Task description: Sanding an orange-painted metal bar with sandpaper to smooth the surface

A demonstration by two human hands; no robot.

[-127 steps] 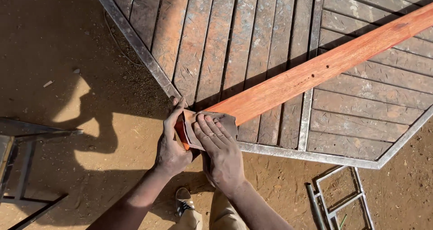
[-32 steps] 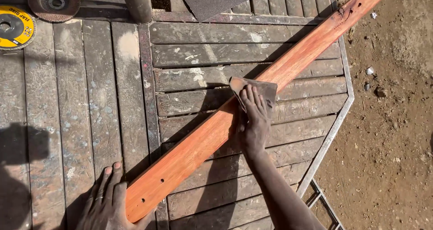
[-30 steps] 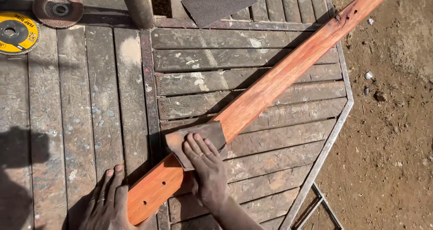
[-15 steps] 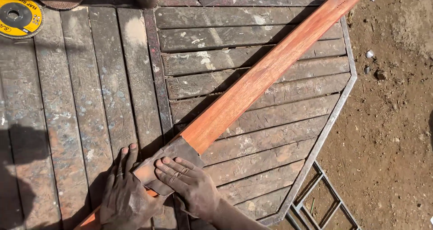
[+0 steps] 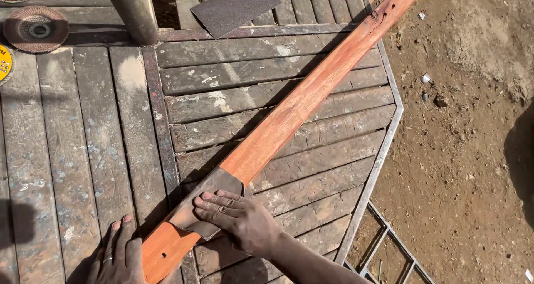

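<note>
One long reddish wooden slat (image 5: 289, 114) lies diagonally across the slatted desk (image 5: 83, 139). The right hand (image 5: 239, 220), fingers flat and spread, presses a folded sheet of sandpaper (image 5: 203, 203) onto the slat's lower part; the left hand (image 5: 119, 256), open, rests against the slat's near end. Half a second earlier the sandpaper sat lower, nearer the left hand. A second sandpaper sheet (image 5: 236, 6) (unfolded) lies at top; three grinding discs (image 5: 36, 28) sit upper left.

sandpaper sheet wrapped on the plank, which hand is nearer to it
Right. The right hand lies flat on the sandpaper sheet; the left hand rests beside the plank near its lower end, off the sheet.
</note>
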